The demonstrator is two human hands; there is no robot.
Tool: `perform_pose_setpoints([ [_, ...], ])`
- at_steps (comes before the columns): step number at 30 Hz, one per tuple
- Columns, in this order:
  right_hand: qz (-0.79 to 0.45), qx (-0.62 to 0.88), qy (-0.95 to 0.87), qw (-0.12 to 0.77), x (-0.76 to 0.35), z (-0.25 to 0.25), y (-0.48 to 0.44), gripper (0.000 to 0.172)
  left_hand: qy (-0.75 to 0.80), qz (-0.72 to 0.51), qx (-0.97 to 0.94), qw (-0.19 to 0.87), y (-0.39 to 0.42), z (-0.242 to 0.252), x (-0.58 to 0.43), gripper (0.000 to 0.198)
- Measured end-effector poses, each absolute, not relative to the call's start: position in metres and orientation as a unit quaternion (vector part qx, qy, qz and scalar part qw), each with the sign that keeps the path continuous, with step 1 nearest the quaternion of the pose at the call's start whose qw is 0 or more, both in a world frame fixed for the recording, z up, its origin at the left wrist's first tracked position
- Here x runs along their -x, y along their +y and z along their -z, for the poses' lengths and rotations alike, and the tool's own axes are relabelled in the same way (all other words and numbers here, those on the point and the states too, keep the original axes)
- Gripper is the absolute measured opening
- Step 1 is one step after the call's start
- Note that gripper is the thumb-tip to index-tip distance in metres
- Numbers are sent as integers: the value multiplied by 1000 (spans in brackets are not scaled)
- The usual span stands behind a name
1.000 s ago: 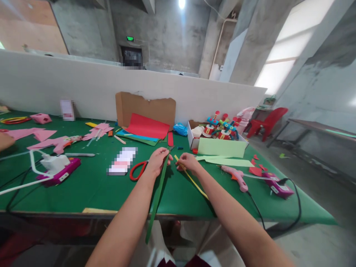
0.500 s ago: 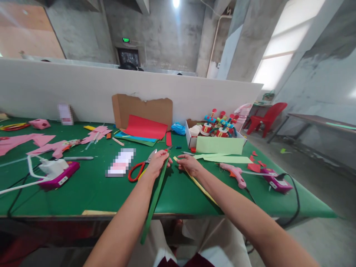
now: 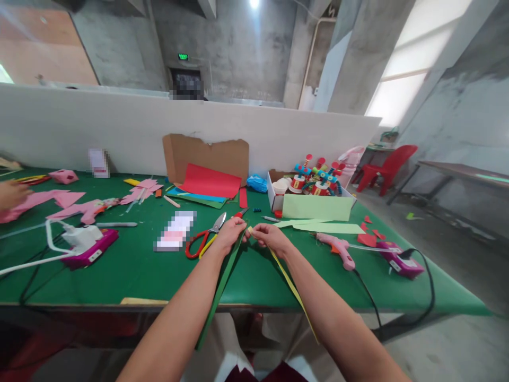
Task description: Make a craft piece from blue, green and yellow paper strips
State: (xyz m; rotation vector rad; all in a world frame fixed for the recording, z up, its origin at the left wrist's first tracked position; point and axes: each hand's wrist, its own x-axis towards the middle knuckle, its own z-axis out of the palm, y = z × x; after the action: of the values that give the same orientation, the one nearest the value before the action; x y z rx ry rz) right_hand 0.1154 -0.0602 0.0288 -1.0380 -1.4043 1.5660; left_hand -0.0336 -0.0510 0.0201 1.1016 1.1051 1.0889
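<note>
My left hand (image 3: 233, 234) is closed on one end of a green paper strip (image 3: 221, 286), whose long tail hangs over the table's front edge. In my right hand (image 3: 272, 236) I pinch the end of a yellow paper strip (image 3: 292, 289), which trails down past the edge as well. The two strip ends are close together between my fingertips; whether they touch is hard to tell. Left of my left hand lie scissors with red handles (image 3: 198, 245) and a thin yellow item partly under my wrist. A red-handled cutter (image 3: 240, 213) rests just beyond my fingers.
Right of my hands lie a pink glue gun (image 3: 337, 249), a purple power strip (image 3: 401, 260) and pale green paper strips (image 3: 328, 228). Behind stands a white box (image 3: 314, 207) of paper-cup figures, beside red paper (image 3: 210, 183). At far left is another person's hand (image 3: 14, 194).
My right hand has brought the yellow strip's end close to the green strip's end, and its tail now hangs over the edge. Another person's hand has appeared at far left.
</note>
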Motion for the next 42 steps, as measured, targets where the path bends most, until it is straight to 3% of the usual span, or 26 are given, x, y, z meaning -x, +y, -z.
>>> perform_pose_setpoints([
  [11,-551,424,-556,456,-129,-8,-44,42,453,-406,-533,588,-57,-20,26,21],
  [30,-439,469,-635,430,-130,-2,-40,42,441,-404,-549,584,-56,-15,25,19],
  [42,-444,473,-625,434,-131,0,-39,40,424,-402,-561,587,-57,-15,25,18],
])
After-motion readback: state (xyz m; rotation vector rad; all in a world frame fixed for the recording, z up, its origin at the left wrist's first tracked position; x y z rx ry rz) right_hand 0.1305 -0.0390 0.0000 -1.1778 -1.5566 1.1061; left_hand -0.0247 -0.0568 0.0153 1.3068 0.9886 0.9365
